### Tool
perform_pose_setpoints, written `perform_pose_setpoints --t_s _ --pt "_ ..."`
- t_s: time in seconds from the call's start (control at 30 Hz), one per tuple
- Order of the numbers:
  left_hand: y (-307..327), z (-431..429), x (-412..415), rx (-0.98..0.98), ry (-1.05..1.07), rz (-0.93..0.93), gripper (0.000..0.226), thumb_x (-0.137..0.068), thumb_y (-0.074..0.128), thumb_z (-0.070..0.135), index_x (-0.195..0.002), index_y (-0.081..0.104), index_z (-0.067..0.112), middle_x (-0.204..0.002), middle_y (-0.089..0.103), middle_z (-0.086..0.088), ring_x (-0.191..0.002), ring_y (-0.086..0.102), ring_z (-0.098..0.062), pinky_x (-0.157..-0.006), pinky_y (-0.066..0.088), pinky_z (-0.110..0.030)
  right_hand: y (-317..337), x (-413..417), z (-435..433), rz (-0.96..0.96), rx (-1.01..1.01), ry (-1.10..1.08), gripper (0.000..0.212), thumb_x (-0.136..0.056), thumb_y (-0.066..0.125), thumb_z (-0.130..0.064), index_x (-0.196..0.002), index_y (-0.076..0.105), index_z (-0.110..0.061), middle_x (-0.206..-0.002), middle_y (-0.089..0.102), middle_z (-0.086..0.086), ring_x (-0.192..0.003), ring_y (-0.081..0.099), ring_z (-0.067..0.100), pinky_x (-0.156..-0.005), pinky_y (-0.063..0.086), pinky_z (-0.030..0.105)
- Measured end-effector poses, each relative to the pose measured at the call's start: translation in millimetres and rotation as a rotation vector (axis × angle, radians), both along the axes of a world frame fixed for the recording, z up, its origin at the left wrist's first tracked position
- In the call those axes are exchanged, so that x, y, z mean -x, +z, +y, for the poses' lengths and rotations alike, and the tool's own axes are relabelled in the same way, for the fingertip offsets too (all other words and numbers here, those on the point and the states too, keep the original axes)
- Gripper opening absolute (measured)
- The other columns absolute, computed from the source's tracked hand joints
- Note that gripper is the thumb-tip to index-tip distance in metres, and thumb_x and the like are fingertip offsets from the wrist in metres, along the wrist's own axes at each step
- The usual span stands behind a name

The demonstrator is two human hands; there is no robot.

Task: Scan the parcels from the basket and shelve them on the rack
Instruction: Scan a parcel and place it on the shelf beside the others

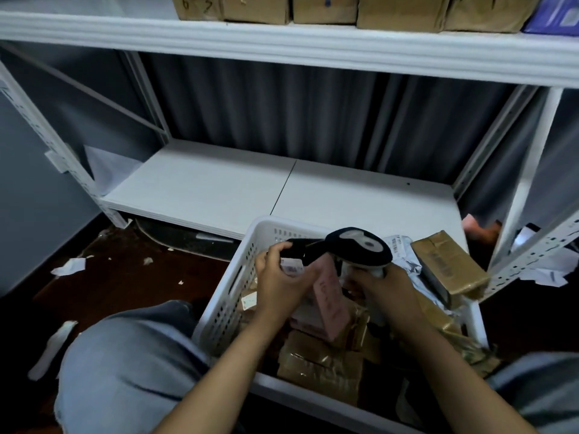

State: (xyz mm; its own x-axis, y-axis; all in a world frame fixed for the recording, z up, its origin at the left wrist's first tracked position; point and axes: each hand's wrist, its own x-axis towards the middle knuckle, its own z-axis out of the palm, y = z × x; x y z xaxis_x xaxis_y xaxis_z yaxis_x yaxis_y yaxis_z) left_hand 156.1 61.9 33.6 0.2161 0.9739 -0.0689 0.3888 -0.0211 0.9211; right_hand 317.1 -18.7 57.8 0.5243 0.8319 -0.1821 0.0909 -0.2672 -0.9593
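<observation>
A white perforated basket point(233, 296) stands on the floor in front of me, filled with several brown cardboard parcels and grey mailer bags. My left hand point(282, 286) grips a small black parcel point(296, 250) with a white label above the basket. My right hand point(380, 292) holds the handle of a black and white barcode scanner point(360, 245), whose head sits right next to the black parcel. A pink box point(332, 302) stands tilted between my hands. The white rack's lower shelf point(250, 186) lies just behind the basket.
The upper shelf point(282, 42) carries a row of brown cartons and a blue box at right. A taped brown box point(448, 264) leans on the basket's right rim. Paper scraps litter the dark floor at left and right. My knees flank the basket.
</observation>
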Motion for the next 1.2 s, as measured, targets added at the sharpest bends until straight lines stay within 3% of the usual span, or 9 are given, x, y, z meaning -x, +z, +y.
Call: perform_pose_setpoints --t_s 0.1,0.2,0.27,0.33,0.47,0.6,0.77,0.9,1.2 --pt "18 -9 -13 0.014 -0.016 -0.047 0.099 -0.062 0.076 0.063 -0.144 0.031 0.031 -0.142 0.031 0.004 -0.122 0.037 -0.011 -0.088 0.039 -0.028 5 -6 -5 0.057 -0.059 -0.052 0.013 -0.085 0.072 -0.015 -0.098 0.070 -0.014 -0.084 0.075 0.003 -0.078 0.071 0.019 -0.063 0.058 0.029" --pt "28 -10 -18 0.142 -0.048 -0.247 0.120 -0.056 0.077 0.055 -0.153 0.011 0.026 -0.142 0.040 0.003 -0.125 0.045 -0.015 -0.094 0.046 -0.035 8 -19 -8 0.140 -0.111 -0.151 0.019 -0.081 0.075 -0.021 -0.097 0.073 -0.011 -0.086 0.076 0.008 -0.083 0.072 0.027 -0.074 0.060 0.041" --pt "29 -8 -20 0.200 -0.135 -0.301 0.109 -0.060 0.081 0.041 -0.151 0.022 0.026 -0.139 0.053 0.001 -0.117 0.058 -0.016 -0.091 0.055 -0.042 10 -29 -9 0.201 -0.128 -0.230 0.016 -0.082 0.073 -0.022 -0.092 0.072 -0.010 -0.086 0.076 0.009 -0.084 0.072 0.030 -0.076 0.059 0.046" --pt "27 -8 -23 0.160 -0.266 -0.194 0.094 -0.071 0.081 0.025 -0.148 0.028 0.036 -0.122 0.064 0.012 -0.106 0.063 -0.006 -0.082 0.059 -0.037 14 -36 -10 0.307 -0.175 -0.285 0.009 -0.088 0.067 -0.013 -0.093 0.069 -0.005 -0.081 0.076 0.009 -0.076 0.073 0.027 -0.066 0.060 0.037" --pt "22 -10 -31 0.175 -0.424 -0.138 0.112 -0.076 0.078 0.008 -0.141 0.002 0.060 -0.118 0.054 0.026 -0.101 0.058 0.005 -0.079 0.059 -0.031 12 -42 -10 0.377 -0.171 -0.345 0.015 -0.087 0.069 -0.016 -0.099 0.069 -0.007 -0.091 0.074 0.016 -0.081 0.071 0.034 -0.069 0.058 0.046" --pt "18 -9 -31 0.153 -0.343 -0.087 0.107 -0.077 0.076 0.008 -0.126 0.009 0.074 -0.129 0.055 0.014 -0.101 0.062 -0.006 -0.073 0.061 -0.035 13 -47 -14 0.396 -0.102 -0.288 0.018 -0.085 0.070 -0.019 -0.098 0.067 -0.006 -0.088 0.073 0.020 -0.078 0.071 0.036 -0.073 0.058 0.052" --pt "9 -8 -23 0.123 -0.163 -0.111 0.099 -0.080 0.073 0.003 -0.141 0.015 0.055 -0.136 0.052 0.006 -0.114 0.056 -0.017 -0.087 0.056 -0.044 21 -56 -19 0.366 -0.037 -0.209 0.012 -0.090 0.062 -0.010 -0.082 0.063 -0.001 -0.066 0.063 0.018 -0.047 0.058 0.022 -0.044 0.048 0.028" --pt "0 -2 -16 0.093 -0.082 -0.065 0.098 -0.081 0.072 0.002 -0.151 0.014 0.039 -0.132 0.054 0.008 -0.110 0.054 -0.012 -0.091 0.050 -0.036 34 -52 -25 0.278 0.076 -0.056 0.023 -0.088 0.064 -0.012 -0.067 0.061 -0.003 -0.056 0.057 0.013 -0.042 0.050 0.019 -0.047 0.042 0.026" --pt "-7 8 -11 0.097 -0.048 -0.063 0.097 -0.081 0.071 0.000 -0.152 0.016 0.037 -0.125 0.055 0.010 -0.111 0.056 -0.014 -0.097 0.049 -0.040 52 -41 -29 0.072 0.106 0.061 0.031 -0.091 0.062 -0.015 -0.062 0.058 -0.003 -0.041 0.055 0.000 -0.036 0.048 0.013 -0.040 0.040 0.021"
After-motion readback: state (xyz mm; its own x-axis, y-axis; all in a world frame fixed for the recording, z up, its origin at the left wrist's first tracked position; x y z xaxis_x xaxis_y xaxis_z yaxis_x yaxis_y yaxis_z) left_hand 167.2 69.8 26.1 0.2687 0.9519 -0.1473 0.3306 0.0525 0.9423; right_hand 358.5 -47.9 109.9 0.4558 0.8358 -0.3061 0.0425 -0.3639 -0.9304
